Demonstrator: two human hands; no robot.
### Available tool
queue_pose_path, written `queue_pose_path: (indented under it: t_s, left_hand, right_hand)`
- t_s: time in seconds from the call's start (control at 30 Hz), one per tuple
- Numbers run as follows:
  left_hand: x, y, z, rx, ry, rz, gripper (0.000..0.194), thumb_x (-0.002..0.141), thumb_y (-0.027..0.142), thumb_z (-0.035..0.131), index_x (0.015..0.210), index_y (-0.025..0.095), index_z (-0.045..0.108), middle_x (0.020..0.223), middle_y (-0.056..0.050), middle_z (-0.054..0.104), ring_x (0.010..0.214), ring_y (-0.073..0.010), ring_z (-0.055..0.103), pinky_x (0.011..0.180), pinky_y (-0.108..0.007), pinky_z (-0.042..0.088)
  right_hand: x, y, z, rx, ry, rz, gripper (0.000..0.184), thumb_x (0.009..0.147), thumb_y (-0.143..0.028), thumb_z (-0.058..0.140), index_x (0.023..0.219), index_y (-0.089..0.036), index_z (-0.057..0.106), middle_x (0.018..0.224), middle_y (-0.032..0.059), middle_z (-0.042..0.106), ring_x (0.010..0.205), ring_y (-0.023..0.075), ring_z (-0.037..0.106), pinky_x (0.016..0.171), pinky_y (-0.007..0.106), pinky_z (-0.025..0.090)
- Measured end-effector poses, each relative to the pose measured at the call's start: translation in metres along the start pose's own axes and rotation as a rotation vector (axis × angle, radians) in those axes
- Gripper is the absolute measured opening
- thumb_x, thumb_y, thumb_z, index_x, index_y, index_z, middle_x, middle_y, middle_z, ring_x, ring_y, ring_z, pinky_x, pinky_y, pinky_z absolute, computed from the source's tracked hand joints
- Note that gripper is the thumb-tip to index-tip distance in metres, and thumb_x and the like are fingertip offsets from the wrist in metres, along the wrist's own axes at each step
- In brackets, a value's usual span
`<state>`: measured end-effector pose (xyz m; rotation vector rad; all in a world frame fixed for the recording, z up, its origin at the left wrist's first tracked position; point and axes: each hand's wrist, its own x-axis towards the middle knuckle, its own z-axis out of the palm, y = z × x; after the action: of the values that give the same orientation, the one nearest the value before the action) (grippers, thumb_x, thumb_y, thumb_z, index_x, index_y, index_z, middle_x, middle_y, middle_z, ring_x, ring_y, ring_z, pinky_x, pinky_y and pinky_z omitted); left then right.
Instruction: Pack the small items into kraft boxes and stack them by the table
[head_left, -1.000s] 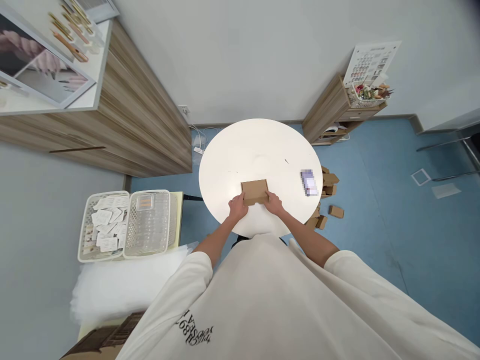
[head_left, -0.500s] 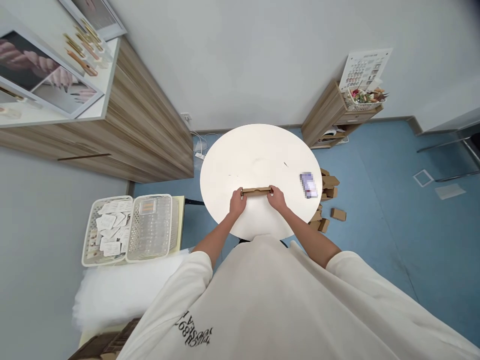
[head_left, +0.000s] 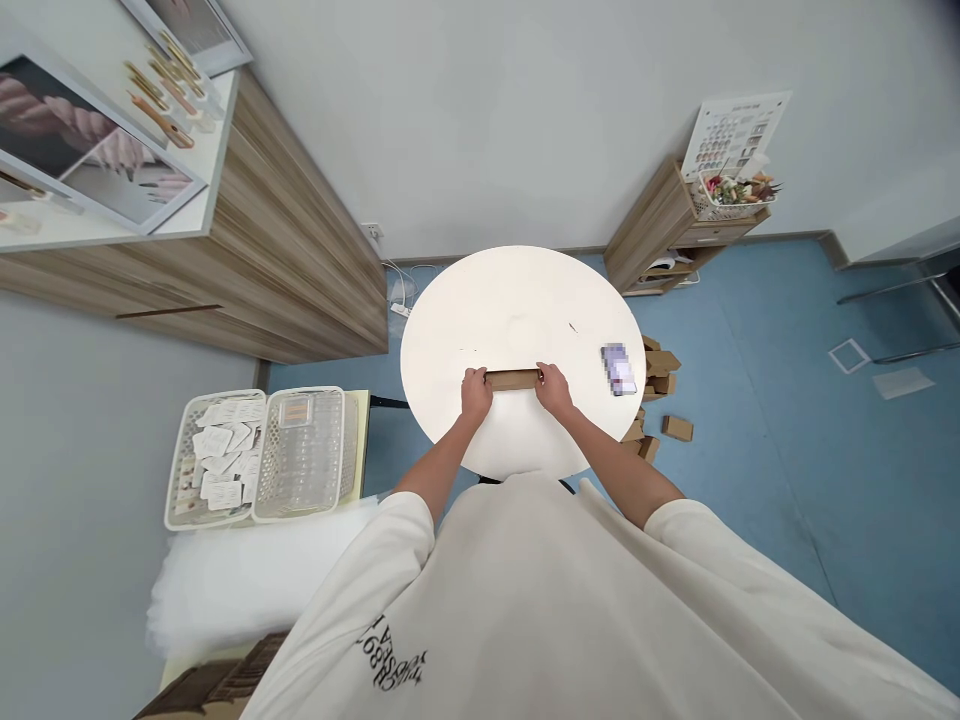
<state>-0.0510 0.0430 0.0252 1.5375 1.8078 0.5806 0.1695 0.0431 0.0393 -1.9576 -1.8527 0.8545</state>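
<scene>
A small brown cardboard box (head_left: 513,380) is held above the near half of the round white table (head_left: 517,290), one long side facing me. My left hand (head_left: 476,393) grips its left end, and my right hand (head_left: 553,388) grips the right end. Fingers of both hands curl around the ends, with the thumbs toward me. A dark line runs along the box's far upper edge; its inside is hidden from me. To the right on the tabletop lies a blurred purple packet or phone (head_left: 618,369).
Several brown boxes (head_left: 660,362) are heaped on the floor right of the table, with a single box (head_left: 677,428) apart. At left, white baskets hold white cards (head_left: 221,455) and clear plastic cases (head_left: 307,460). A wooden cabinet (head_left: 300,230) stands at the back left.
The box has tilted between my hands, so more of its near side shows. Both hands have shifted slightly; the grip at each end stays.
</scene>
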Motion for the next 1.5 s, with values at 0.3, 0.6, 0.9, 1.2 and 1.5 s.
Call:
queue_pose_path:
  t_s: [0.3,0.6,0.9,1.2,1.5]
  left_hand:
    - [0.000,0.000,-0.006,0.029,-0.026,0.085,0.038,0.095,0.017,0.047,0.130,0.023,0.060,0.120,-0.011,0.054,0.102,-0.0254,0.060,0.092,-0.040,0.051]
    - [-0.035,-0.014,-0.003,0.298,-0.167,0.239,0.087,0.091,0.027,0.057,0.162,0.021,0.008,0.167,-0.018,0.014,0.149,-0.0383,0.025,0.116,-0.055,0.026]
    - [-0.028,-0.009,0.002,0.344,-0.190,0.141,0.093,0.085,0.013,0.053,0.163,0.022,0.003,0.159,-0.022,0.029,0.144,-0.0394,0.033,0.111,-0.054,0.029]
    - [-0.057,-0.021,-0.004,0.139,-0.244,0.145,0.086,0.087,0.018,0.051,0.162,0.020,0.009,0.128,-0.017,0.056,0.117,-0.0333,0.056,0.099,-0.049,0.044]
    - [-0.084,-0.054,-0.004,-0.024,-0.237,0.204,0.071,0.085,0.017,0.053,0.152,0.021,0.030,0.146,-0.014,0.050,0.130,-0.0311,0.052,0.108,-0.050,0.044]
  right_hand:
    - [0.000,0.004,-0.004,-0.028,-0.033,-0.065,0.050,0.095,-0.019,0.039,0.144,-0.021,0.051,0.125,0.0124,0.055,0.108,0.0255,0.058,0.097,0.040,0.049]
    - [-0.028,0.010,0.012,-0.324,-0.177,-0.134,0.082,0.096,-0.039,0.047,0.163,-0.020,0.005,0.169,0.0140,0.011,0.135,0.0371,0.039,0.106,0.053,0.039]
    - [-0.021,0.008,0.015,-0.456,-0.243,-0.095,0.095,0.093,-0.038,0.050,0.161,-0.017,-0.013,0.169,0.0183,0.003,0.139,0.0380,0.034,0.106,0.052,0.038]
    - [-0.052,0.008,0.016,-0.321,-0.186,-0.113,0.087,0.095,-0.032,0.045,0.162,-0.019,-0.009,0.146,0.0179,0.048,0.124,0.0340,0.048,0.102,0.049,0.039]
    - [-0.088,0.014,0.026,-0.140,-0.160,-0.085,0.063,0.095,-0.037,0.045,0.155,-0.024,0.029,0.148,0.0114,0.051,0.133,0.0302,0.046,0.109,0.049,0.033]
